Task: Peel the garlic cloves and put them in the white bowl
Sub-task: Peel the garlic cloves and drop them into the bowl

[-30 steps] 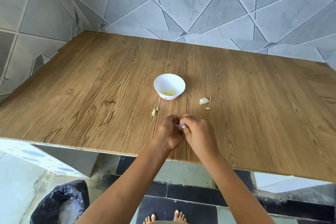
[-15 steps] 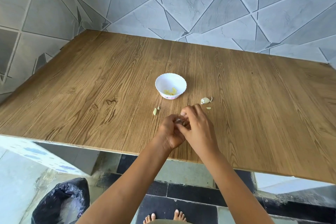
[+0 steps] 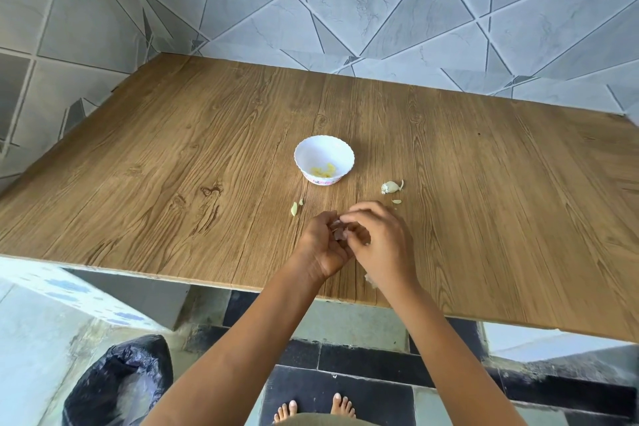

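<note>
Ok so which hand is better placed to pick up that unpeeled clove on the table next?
Right, probably. The unpeeled clove lies just beyond the right hand, right of the white bowl. The left hand grips the clove being peeled and sits farther off.

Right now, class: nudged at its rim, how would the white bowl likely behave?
The white bowl holds a few peeled cloves, so it is probably light and slides easily. Its foot looks narrower than its rim, so it might tip.

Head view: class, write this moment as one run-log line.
step: peeling | left hand: holds garlic clove | right hand: pinches same clove | white bowl: peeled garlic inside | unpeeled clove: on table, right of bowl
</note>
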